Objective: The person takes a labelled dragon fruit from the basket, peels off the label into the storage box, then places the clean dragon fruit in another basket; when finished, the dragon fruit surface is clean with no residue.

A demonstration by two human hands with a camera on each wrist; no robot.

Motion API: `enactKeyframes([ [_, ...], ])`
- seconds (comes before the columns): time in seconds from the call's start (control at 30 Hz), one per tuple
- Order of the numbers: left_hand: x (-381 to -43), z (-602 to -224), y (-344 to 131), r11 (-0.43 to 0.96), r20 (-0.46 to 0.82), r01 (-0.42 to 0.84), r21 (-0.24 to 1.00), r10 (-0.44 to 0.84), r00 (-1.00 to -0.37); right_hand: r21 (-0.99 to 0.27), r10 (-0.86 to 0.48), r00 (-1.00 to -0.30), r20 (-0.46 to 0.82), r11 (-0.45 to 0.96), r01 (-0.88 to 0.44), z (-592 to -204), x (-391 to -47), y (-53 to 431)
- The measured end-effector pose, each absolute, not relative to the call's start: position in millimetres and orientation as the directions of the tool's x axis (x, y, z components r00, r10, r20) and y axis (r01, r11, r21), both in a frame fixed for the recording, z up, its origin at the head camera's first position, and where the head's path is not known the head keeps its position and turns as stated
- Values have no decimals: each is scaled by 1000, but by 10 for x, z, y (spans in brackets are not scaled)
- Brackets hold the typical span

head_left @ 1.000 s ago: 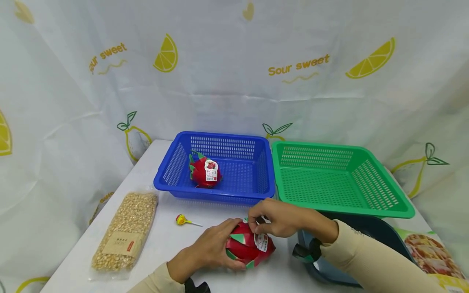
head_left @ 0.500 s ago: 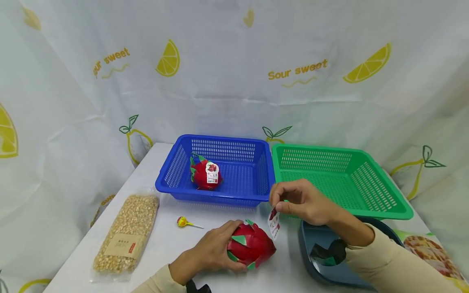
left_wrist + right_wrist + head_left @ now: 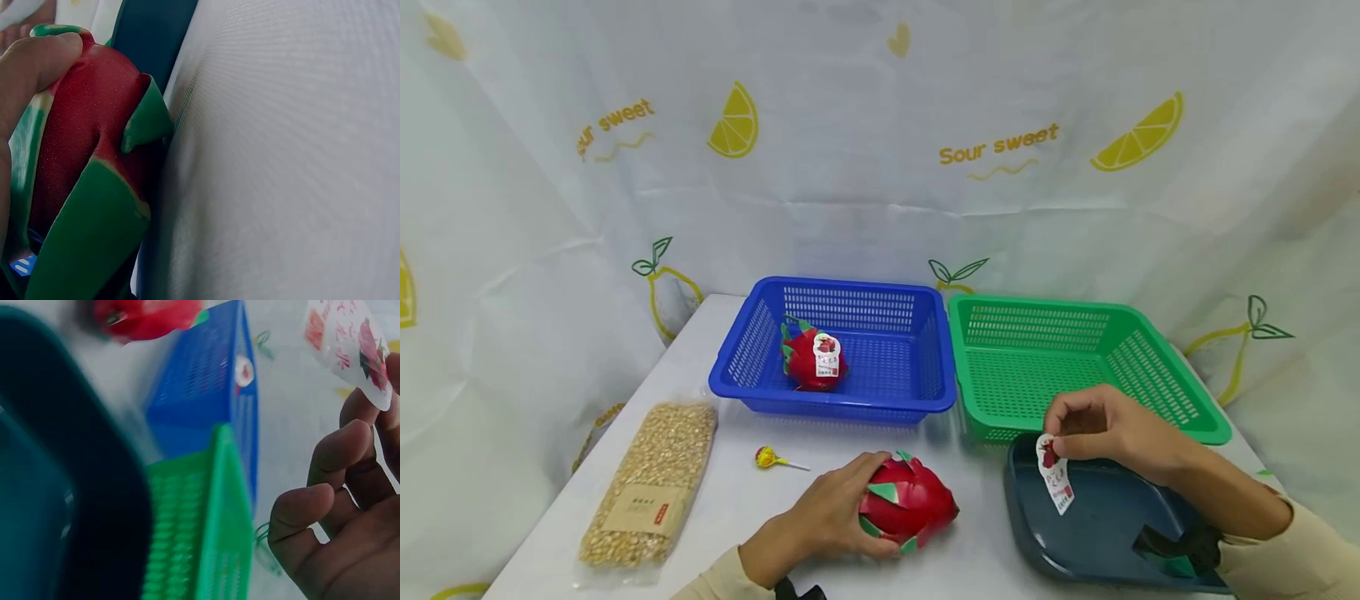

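Behind everything hung a white curtain [image 3: 850,183], printed with yellow lemon slices and the words "Sour sweet", and before it stood your white table [image 3: 722,500]. At the table's far side sat the green basket [image 3: 1037,367], and just beside it, to the left, the blue basket [image 3: 887,358]. Nearer you on the right lay the dark tray [image 3: 1075,533], its far edge close to the green basket and part of it hidden by your right arm. The clear bag of grain [image 3: 647,487] lay slanted along the table's left side, a pale brown panel on its lower half.

Your left hand [image 3: 827,517] gripped the near dragon fruit [image 3: 917,504], thumb along its near side; the fruit was low over the table, between bag and tray, with green scales on its red skin. Your right hand [image 3: 1105,429] was over the tray's far part, pinching the paper label [image 3: 1056,475] between thumb and finger. A second dragon fruit [image 3: 801,362] sat in the left part of the blue basket, its own white sticker [image 3: 827,357] facing you. The pinched label hung tilted, well apart from the near fruit. The yellow-and-red lollipop [image 3: 767,457] lay between bag and left hand, stick pointing right
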State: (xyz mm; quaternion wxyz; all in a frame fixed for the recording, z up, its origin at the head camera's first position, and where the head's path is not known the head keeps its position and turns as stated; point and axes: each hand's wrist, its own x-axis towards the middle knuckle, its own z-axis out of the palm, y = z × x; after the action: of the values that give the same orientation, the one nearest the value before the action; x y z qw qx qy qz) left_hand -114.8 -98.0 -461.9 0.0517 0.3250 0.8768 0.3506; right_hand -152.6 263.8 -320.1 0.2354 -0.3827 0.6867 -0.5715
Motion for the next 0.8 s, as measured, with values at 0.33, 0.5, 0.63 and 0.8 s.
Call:
enactKeyframes([
  [0.33,-1140,-4613,-976,545,113,506,669,597,-794,-952,-797,-593,-116,259,-162,-3778,-1578,2979],
  [0.5,-1145,-4623,-964,537,119,513,670,605,-788,-930,-755,-622,-207,350,-115,-3998,-1637,3088],
  [0.63,-1141,-4619,-964,539,119,518,664,608,-785,-913,-757,-620,-206,377,-158,-4096,-1673,3138],
  [0.8,-1132,-4611,-977,550,103,499,670,597,-795,-865,-782,-588,-208,428,-263,-4173,-1713,3124],
])
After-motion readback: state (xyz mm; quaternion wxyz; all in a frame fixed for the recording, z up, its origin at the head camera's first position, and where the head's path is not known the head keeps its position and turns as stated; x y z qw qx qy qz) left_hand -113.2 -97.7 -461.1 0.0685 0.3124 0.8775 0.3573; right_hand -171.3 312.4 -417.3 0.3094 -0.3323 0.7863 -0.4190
